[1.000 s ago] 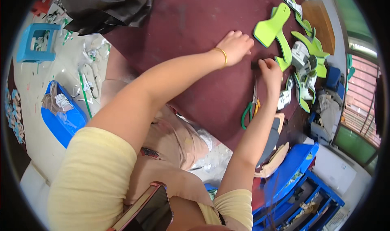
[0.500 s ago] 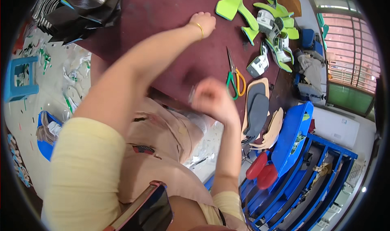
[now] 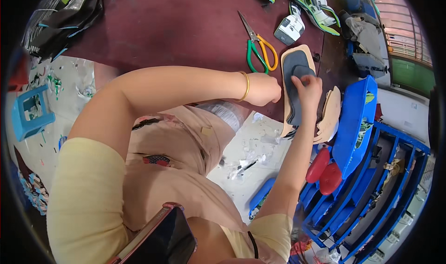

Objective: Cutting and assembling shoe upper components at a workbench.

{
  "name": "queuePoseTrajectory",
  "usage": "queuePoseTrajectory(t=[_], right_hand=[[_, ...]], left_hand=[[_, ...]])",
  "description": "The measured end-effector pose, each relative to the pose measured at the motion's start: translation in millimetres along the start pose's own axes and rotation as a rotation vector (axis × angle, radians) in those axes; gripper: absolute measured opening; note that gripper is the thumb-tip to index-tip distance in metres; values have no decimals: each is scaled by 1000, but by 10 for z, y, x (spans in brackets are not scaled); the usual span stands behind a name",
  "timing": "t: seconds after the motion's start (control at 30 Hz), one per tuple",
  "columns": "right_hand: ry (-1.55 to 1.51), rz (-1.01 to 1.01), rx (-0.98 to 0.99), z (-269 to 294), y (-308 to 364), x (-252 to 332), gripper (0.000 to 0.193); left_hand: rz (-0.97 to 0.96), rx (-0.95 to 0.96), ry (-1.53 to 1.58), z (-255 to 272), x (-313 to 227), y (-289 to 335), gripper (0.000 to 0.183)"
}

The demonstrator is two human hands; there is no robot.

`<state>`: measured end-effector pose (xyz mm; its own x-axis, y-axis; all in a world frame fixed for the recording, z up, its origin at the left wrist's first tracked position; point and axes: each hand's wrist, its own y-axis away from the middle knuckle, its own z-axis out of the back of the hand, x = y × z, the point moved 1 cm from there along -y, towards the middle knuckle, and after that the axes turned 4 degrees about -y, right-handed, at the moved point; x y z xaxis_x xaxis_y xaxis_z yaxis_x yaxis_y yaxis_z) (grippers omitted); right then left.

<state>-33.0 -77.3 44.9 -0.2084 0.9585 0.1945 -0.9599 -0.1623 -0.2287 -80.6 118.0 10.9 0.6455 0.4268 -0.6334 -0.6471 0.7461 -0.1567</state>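
The right hand (image 3: 310, 91) had just reached the grey insoles (image 3: 291, 62) on tan pieces (image 3: 302, 49), and pinched one so it bent up. The left hand (image 3: 263, 90) curled nearby; I couldn't tell if it held anything.

a workshop, evidently for footwear. a broad dark red table (image 3: 172, 32) carries scissors (image 3: 256, 41), grey soles (image 3: 293, 62), tan soles (image 3: 330, 113), layered black pieces (image 3: 86, 8) and green-and-white sandal parts (image 3: 319, 9). scraps (image 3: 87, 91) litter the pale floor (image 3: 69, 108). near the table are a blue bin (image 3: 346, 143) with green offcuts (image 3: 363, 128) inside, and a blue rack (image 3: 400, 136) with several shelves; beyond, a barred window (image 3: 409, 29).
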Motion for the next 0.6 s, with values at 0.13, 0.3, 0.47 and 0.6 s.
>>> queuePoseTrajectory(t=[0.13, 0.3, 0.47, 0.6], right_hand=[[-10, -215, 224, -133, -249, -115, 31], [-239, -276, 286, -130, -256, -265, 24], [-138, -99, 156, -232, -181, -389, 19], [-380, -232, 125, -182, -64, -501, 17]], left_hand=[[-77, -20, -208, -172, 16, -135, 14], [-41, -251, -283, -305, 130, -312, 12], [-42, -451, -309, -391, 143, -588, 28], [2, -414, -349, -480, 161, -687, 36]])
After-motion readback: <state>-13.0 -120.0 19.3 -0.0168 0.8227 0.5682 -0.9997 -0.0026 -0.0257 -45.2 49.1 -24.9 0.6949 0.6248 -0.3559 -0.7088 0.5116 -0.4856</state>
